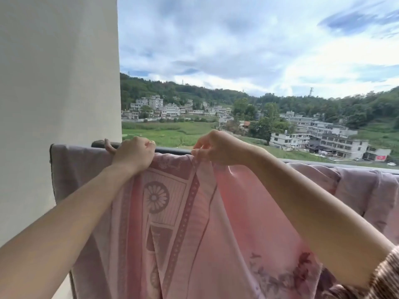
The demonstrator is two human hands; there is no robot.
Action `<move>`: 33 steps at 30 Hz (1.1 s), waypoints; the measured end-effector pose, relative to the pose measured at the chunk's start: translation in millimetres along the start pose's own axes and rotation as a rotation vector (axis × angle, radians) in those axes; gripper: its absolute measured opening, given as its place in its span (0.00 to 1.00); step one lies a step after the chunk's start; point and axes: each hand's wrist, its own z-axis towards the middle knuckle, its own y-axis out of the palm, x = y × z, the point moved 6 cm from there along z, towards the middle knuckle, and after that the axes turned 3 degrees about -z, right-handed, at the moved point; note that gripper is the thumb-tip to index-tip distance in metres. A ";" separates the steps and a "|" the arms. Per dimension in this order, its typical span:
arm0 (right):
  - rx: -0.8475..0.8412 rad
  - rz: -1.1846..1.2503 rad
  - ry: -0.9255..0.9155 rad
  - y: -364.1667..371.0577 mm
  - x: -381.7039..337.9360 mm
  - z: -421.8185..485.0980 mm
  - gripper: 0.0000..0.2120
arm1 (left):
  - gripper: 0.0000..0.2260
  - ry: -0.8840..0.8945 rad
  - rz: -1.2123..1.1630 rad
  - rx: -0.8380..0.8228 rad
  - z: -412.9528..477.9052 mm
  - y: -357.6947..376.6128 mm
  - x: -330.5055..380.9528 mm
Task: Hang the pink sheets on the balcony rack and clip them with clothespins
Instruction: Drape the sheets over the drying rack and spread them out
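Both my arms reach up and forward, bare along the forearms and drawing closer together toward the hands. My left hand [132, 153] shows its back to me. The wrist is straight, the fingers [149, 145] curl forward over the top edge of the pink sheet [172, 212], and the thumb sticks out to the left. My right hand [218, 148] is near it but not touching, wrist bent downward, thumb and fingertips pinching a fold at the same sheet's top edge. A striped sleeve [386, 277] covers my right upper arm.
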 end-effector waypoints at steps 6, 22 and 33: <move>0.308 -0.164 0.088 -25.3 77.6 -118.1 0.16 | 0.25 0.486 -0.107 -0.091 -75.1 44.4 118.0; 0.463 -0.402 0.256 -91.6 171.1 -187.7 0.13 | 0.11 0.702 -0.112 0.214 -83.1 24.5 206.8; 0.717 -0.141 0.383 -168.7 199.7 -127.4 0.20 | 0.21 0.431 -0.285 0.037 12.0 20.4 287.8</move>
